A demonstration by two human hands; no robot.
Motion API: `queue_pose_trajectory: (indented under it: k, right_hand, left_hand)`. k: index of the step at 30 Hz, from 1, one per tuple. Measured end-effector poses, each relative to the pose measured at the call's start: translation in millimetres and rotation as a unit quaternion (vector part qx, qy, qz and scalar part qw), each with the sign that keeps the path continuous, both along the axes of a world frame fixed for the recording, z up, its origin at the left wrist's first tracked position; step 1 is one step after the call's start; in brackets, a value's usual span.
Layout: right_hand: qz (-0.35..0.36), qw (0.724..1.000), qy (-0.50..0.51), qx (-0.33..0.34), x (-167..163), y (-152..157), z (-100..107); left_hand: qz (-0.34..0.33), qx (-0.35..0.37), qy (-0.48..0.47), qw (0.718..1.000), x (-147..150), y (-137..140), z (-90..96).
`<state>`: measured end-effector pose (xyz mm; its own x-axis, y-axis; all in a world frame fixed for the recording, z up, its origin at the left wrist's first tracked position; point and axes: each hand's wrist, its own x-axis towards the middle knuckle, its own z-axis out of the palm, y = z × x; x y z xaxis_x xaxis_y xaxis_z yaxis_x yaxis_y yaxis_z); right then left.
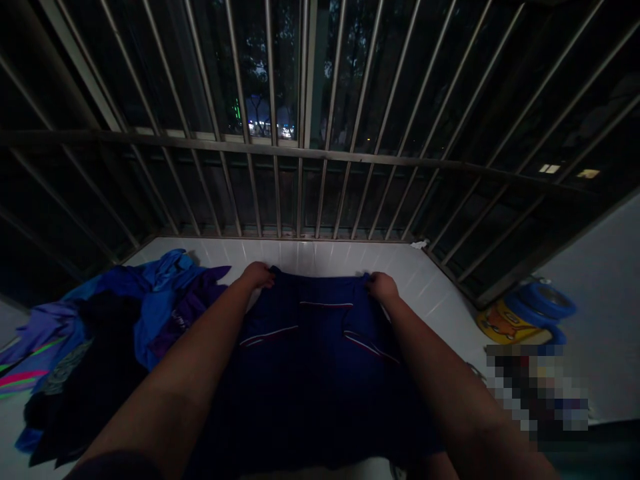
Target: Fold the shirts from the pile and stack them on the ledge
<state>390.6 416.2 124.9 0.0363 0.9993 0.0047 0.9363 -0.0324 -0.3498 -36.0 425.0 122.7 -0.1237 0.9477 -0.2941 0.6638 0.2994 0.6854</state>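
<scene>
A dark blue garment (320,353) with white and red piping hangs spread out between my two hands. Its exact kind is hard to make out in the dim light. My left hand (259,274) pinches the upper left corner, fingers closed on the cloth. At the opposite upper corner, my right hand (383,288) is likewise closed on the fabric. The top edge runs nearly straight from one hand to the other, and the lower part falls toward me into shadow. White tiles (300,257) show just beyond that edge.
To the left lies a heap of clothes (155,300) in blue, purple and black. A yellow and blue container (520,313) stands at the right, near a blurred-out patch (545,387). Metal window bars (300,158) close off the far side, with a small white scrap (419,245) at their foot.
</scene>
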Motion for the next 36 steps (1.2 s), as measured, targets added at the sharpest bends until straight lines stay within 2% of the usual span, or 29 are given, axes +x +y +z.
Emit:
queue_pose_trajectory:
  k: [2,5,7,9,12,14,17,19,22,26,28,31,33,36]
  right_hand:
    - [0.003,0.996,0.051,0.078,-0.2,0.5,13.6]
    - [0.034,0.985,0.102,0.137,4.2,-12.8,33.6]
    - [0.051,0.981,0.113,0.149,13.7,-35.1,39.8]
    - [0.072,0.977,0.123,0.159,29.5,-68.0,34.4]
    - [0.144,0.968,0.136,0.157,60.9,-128.7,2.6]
    - [0.183,0.970,0.116,0.113,81.6,-169.1,-27.9]
    - [0.179,0.980,0.064,0.051,102.5,-220.3,-69.3]
    - [0.159,0.985,0.033,0.059,105.6,-245.4,-86.8]
    - [0.140,0.984,-0.001,0.111,92.7,-265.0,-95.4]
    - [0.104,0.982,-0.025,0.154,55.5,-249.7,-83.5]
    - [0.086,0.986,-0.033,0.140,36.0,-228.9,-73.3]
    - [0.059,0.994,-0.041,0.083,13.6,-197.5,-59.9]
    - [0.039,0.997,-0.039,0.058,6.5,-183.3,-55.1]
    - [0.019,0.997,-0.019,0.073,7.6,-174.7,-55.5]
  left_hand:
    - [0.030,0.044,-0.049,0.997,3.5,3.8,11.3]
    - [0.052,0.114,-0.110,0.986,1.3,-11.2,26.6]
    - [0.046,0.142,-0.130,0.980,-6.9,-40.4,28.8]
    - [0.014,0.161,-0.128,0.979,-19.0,-84.0,20.2]
    - [-0.086,0.185,-0.064,0.977,-36.6,-161.9,-11.5]
    - [-0.124,0.177,-0.007,0.976,-43.8,-210.0,-37.9]
    - [-0.111,0.183,0.069,0.974,-46.3,-262.0,-69.9]
    - [-0.084,0.202,0.105,0.970,-43.5,-280.4,-80.3]
    - [-0.080,0.233,0.134,0.960,-32.3,-283.1,-79.7]
    - [-0.130,0.256,0.177,0.941,-2.2,-247.0,-64.2]
    - [-0.140,0.232,0.215,0.938,15.9,-221.6,-58.2]
    - [-0.141,0.173,0.265,0.938,35.9,-190.3,-56.5]
    - [-0.142,0.147,0.276,0.939,39.6,-177.9,-59.9]
    - [-0.138,0.132,0.246,0.950,30.5,-169.9,-66.7]
